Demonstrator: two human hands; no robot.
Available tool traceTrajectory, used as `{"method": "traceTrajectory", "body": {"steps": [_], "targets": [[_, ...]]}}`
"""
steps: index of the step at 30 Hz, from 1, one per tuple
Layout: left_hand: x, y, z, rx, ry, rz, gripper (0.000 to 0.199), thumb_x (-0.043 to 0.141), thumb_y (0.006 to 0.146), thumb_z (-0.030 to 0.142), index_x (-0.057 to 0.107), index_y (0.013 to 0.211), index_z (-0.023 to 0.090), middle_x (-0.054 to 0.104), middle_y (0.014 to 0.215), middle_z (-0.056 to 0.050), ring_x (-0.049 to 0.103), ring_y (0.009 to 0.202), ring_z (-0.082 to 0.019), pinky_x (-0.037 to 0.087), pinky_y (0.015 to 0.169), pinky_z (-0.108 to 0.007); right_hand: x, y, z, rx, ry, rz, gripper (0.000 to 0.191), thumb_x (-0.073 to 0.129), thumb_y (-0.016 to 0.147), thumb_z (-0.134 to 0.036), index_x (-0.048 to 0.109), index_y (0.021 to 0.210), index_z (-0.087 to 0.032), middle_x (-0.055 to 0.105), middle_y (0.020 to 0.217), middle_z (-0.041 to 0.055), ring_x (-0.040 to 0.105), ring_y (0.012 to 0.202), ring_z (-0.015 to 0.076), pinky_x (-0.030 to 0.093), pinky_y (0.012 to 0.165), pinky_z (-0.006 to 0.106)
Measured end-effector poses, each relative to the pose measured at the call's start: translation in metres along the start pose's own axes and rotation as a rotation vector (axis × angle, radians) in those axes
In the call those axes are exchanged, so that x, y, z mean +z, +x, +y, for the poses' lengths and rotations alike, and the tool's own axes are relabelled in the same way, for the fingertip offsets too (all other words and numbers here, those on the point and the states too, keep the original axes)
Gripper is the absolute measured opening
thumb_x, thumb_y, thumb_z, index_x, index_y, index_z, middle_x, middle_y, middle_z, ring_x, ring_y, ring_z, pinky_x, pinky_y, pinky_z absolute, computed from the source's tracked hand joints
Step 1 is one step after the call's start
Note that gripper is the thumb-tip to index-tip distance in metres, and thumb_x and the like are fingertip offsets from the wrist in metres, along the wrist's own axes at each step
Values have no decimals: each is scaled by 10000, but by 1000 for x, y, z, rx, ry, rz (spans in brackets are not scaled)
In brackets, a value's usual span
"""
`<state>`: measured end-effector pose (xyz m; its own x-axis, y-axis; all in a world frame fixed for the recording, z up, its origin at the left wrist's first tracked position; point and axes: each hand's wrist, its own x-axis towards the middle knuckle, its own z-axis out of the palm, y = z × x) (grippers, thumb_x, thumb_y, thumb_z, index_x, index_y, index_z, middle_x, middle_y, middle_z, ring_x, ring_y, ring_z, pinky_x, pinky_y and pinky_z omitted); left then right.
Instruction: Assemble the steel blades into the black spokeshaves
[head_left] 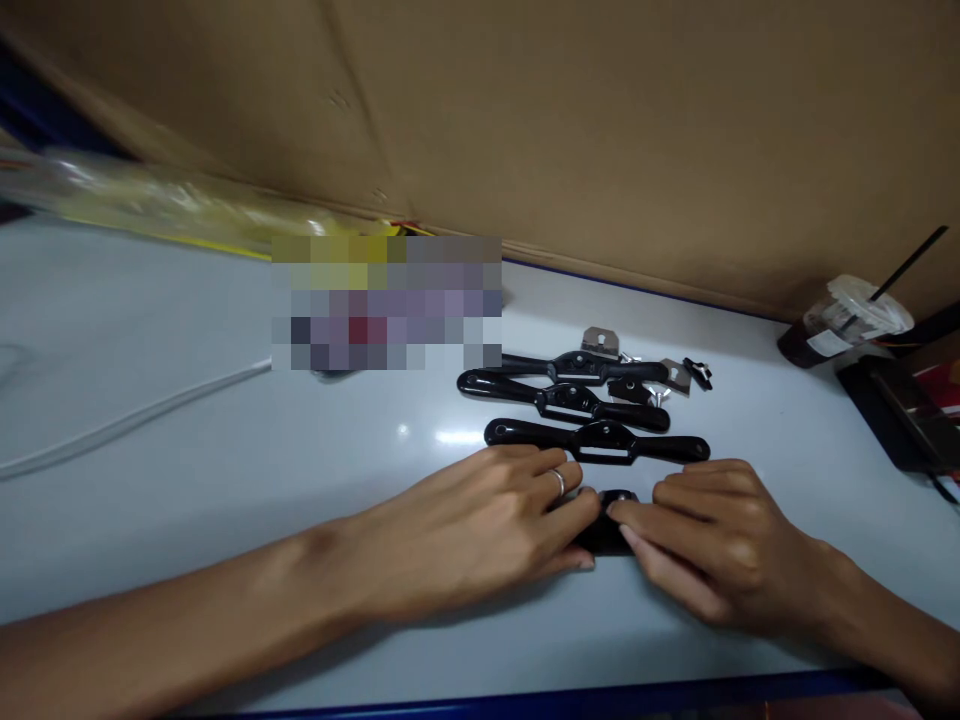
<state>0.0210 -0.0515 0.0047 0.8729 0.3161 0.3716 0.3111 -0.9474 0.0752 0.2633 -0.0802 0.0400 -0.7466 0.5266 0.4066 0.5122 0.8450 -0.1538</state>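
My left hand (517,515), with a ring on one finger, is closed around one side of a black spokeshave (616,535) low on the table. On its other side my right hand (724,540) is closed too, thumb and forefinger pressed at the middle near a small screw. The handles are hidden under my hands. Just beyond lie three more black spokeshave bodies: the nearest body (604,442), a middle body (566,402) and a far body (577,367). Around them are a steel blade (601,341), another blade (677,376), a black cap (628,388) and small silver screws (658,397).
A lidded plastic cup (840,320) with dark drink and a straw stands at the right. Beside it is a black box-like object (896,415). A white cable (150,412) crosses the left side, and clear plastic wrapping (172,205) lies along the cardboard wall (600,140).
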Motion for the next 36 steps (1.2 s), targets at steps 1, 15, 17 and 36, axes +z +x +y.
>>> {"method": "traceTrajectory", "body": {"steps": [1,15,17,36], "targets": [[0,0,0,-2,2,-8,220,547,1061,334,571,909,176,611,794,-9,567,715,-192,435,609,-332,0,0,0,13,-18,11,328,490,994,-126,713,760,-180,620,592,-20,518,501,120,403,522,297],[-1,1,0,3,-4,6,267,423,1105,333,552,930,177,598,792,-14,566,718,-207,421,609,-344,4,1,1,10,-11,6,368,474,977,-107,680,678,-167,556,551,-23,451,478,118,354,507,316],[-1,1,0,5,-5,5,260,422,1105,329,550,938,177,608,809,-19,575,736,-212,425,622,-345,4,1,0,7,24,-6,385,479,974,-107,660,641,-174,536,541,-28,427,468,116,328,496,325],[-1,0,-2,18,-15,-7,225,491,1086,334,573,946,179,605,793,-17,546,720,-198,382,627,-322,-2,-5,20,-18,117,-87,208,559,1044,-199,755,1033,-128,649,644,-26,548,538,117,394,542,287]]}}
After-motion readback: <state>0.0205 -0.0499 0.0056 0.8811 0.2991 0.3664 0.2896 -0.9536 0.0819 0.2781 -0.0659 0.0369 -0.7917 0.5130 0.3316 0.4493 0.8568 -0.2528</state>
